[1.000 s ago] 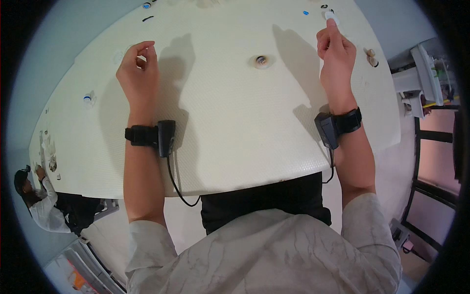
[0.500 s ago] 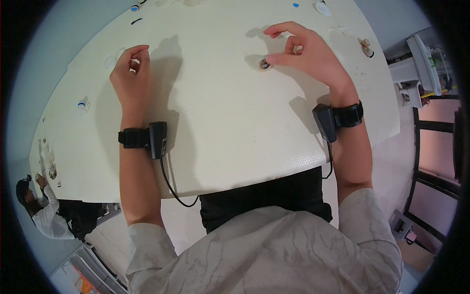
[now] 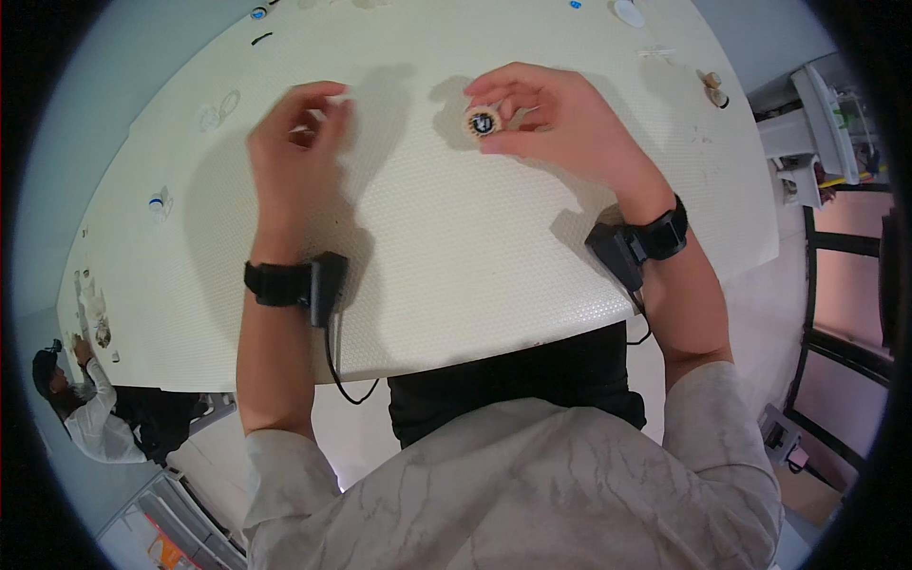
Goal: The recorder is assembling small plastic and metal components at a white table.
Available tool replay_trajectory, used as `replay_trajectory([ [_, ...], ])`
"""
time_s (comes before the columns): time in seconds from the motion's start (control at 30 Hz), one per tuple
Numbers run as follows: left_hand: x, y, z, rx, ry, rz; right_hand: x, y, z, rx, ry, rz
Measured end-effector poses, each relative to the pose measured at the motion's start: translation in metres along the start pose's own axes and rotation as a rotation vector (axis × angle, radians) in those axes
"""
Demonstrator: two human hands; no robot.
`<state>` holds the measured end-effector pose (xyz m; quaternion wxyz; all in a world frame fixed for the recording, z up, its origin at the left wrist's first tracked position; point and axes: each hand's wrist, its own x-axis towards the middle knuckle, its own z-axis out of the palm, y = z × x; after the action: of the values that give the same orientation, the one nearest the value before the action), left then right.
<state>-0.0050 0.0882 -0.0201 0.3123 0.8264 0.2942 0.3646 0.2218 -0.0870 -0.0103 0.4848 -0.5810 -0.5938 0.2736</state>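
My right hand grips a small round disc between thumb and fingers, just above the table. The disc has a notched beige rim and a dark, patterned middle that faces up, somewhat like a bottle cap. To the left, my left hand hovers over the table with its fingers loosely curved. A gap shows between its thumb and fingers, and nothing is visible in it, though motion blurs it slightly. Both wrists carry a black strap with a black box and cable.
The white textured table bears small items near its edges: a blue-and-white cap, a clear ring, a white oval piece, and a beige round piece. At far left, another person sits by the table.
My right hand has moved left with the disc, which now shows more fully between the fingers. My left hand has shifted right, toward it.
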Motion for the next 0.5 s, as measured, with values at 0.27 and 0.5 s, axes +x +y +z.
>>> replay_trajectory([
  [0.27, -0.019, 0.03, 0.025, -0.154, -0.392, 0.226, -0.001, 0.0, 0.019, 0.249, -0.161, 0.225],
  [0.5, -0.02, 0.023, 0.027, -0.127, -0.376, 0.216, -0.001, 0.012, 0.021, 0.173, -0.125, 0.184],
])
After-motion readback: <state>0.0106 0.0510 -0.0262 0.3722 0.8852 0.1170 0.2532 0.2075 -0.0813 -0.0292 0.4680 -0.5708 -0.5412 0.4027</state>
